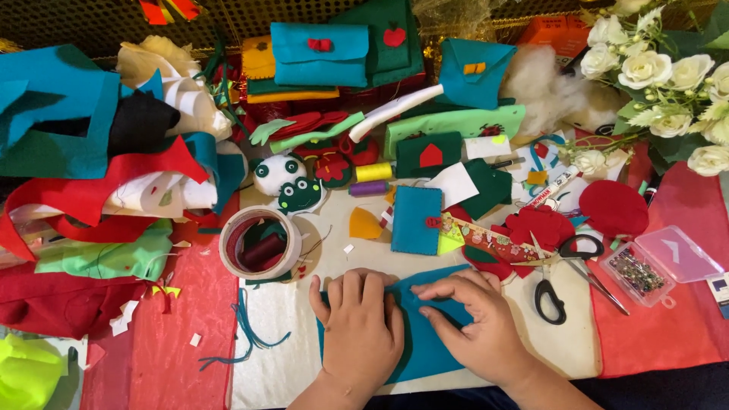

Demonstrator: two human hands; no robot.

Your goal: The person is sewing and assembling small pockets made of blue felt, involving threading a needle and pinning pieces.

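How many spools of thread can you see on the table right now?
2. A yellow spool lies just above a purple spool, both right of the frog-faced felt piece. More may be hidden under the felt piles.

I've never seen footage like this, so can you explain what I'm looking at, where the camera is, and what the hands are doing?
This is one picture from a camera worn on a person's head, looking down at a craft table. The left hand and right hand both press flat on a teal felt sheet; neither hand grips anything. Nearby lie black-handled scissors, a roll of white tape, a clear plastic box of pins, a small teal felt booklet and white artificial roses.
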